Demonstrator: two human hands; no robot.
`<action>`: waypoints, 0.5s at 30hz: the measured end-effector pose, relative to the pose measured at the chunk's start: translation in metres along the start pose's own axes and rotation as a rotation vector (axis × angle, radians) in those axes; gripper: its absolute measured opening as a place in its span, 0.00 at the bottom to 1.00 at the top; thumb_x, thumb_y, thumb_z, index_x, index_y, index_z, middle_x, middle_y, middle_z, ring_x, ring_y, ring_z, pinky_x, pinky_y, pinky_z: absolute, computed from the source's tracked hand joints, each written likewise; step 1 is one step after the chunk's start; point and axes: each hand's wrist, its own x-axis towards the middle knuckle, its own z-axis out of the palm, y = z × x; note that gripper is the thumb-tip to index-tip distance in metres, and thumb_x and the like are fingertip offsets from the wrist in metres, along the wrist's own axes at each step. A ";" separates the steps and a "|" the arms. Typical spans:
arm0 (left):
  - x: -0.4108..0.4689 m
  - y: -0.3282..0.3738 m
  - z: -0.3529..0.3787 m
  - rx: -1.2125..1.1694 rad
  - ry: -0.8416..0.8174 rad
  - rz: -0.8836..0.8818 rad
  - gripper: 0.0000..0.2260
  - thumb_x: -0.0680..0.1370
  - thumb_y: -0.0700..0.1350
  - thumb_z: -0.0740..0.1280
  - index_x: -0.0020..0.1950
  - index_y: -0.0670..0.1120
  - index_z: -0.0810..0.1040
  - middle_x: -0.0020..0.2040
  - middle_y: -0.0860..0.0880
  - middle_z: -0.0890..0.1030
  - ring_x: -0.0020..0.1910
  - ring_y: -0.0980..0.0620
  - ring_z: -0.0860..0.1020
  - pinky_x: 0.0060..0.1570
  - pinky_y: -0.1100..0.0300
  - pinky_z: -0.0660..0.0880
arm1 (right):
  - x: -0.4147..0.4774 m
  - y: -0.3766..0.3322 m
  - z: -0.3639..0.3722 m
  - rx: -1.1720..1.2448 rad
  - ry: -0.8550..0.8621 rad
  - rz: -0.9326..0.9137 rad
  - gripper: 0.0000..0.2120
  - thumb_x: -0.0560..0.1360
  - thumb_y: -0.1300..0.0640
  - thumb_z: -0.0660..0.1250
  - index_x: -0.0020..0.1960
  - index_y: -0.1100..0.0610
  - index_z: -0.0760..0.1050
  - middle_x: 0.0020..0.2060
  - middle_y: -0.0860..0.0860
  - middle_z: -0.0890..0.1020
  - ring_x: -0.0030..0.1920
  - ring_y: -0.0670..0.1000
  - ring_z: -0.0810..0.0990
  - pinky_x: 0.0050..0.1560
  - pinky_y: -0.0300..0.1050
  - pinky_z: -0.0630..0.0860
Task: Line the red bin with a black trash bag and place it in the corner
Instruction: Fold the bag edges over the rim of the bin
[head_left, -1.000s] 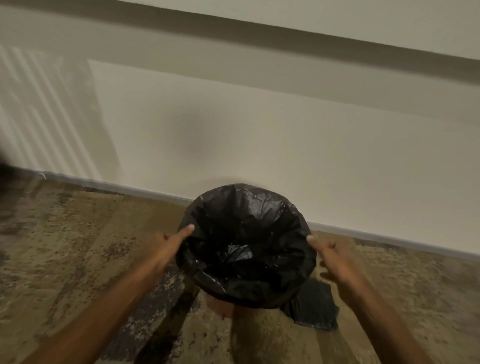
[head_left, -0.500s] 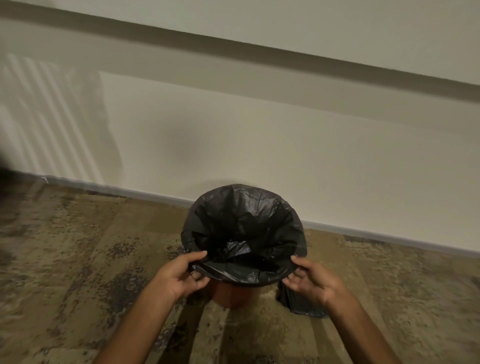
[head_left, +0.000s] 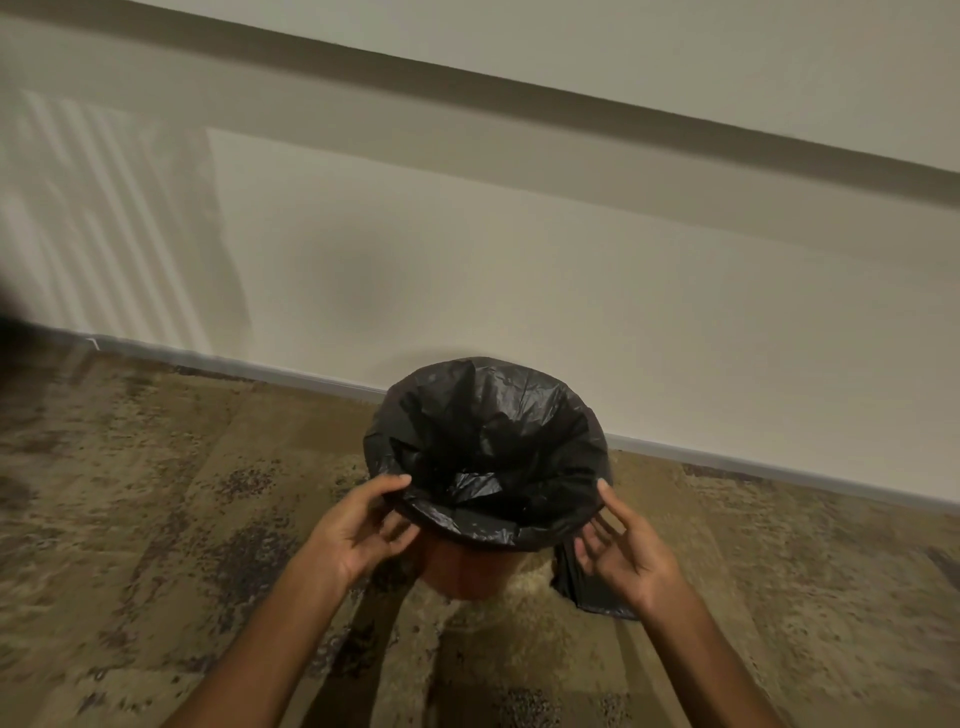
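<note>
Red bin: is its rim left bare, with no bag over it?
No, the black trash bag is folded over the rim of the red bin.

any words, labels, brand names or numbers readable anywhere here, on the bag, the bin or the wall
None: no text can be read in this view.
black trash bag: plain crinkled plastic, no print showing.
red bin: only a small bare part shows below the bag, no label on it.
wall: plain, with only shadow stripes at the left.
carpet: mottled pattern, no writing.
</note>
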 end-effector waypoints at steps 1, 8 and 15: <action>-0.002 0.000 -0.001 0.015 0.012 0.017 0.13 0.70 0.38 0.70 0.53 0.42 0.74 0.49 0.44 0.78 0.53 0.47 0.77 0.66 0.47 0.68 | -0.002 -0.002 -0.001 -0.024 0.023 -0.009 0.17 0.66 0.53 0.73 0.52 0.56 0.76 0.52 0.54 0.80 0.56 0.53 0.77 0.65 0.52 0.67; 0.003 -0.003 0.002 0.522 0.341 0.326 0.12 0.71 0.49 0.73 0.39 0.43 0.74 0.40 0.45 0.77 0.43 0.46 0.77 0.47 0.52 0.77 | 0.002 -0.013 0.000 -0.481 0.283 -0.130 0.10 0.75 0.52 0.67 0.49 0.57 0.70 0.56 0.54 0.70 0.57 0.56 0.73 0.54 0.54 0.75; 0.020 0.022 0.020 0.594 0.352 0.206 0.15 0.73 0.38 0.71 0.57 0.37 0.74 0.49 0.39 0.81 0.43 0.44 0.80 0.29 0.57 0.77 | 0.017 -0.026 0.018 -0.682 0.185 -0.086 0.13 0.75 0.54 0.68 0.49 0.65 0.74 0.46 0.62 0.81 0.44 0.59 0.82 0.38 0.51 0.82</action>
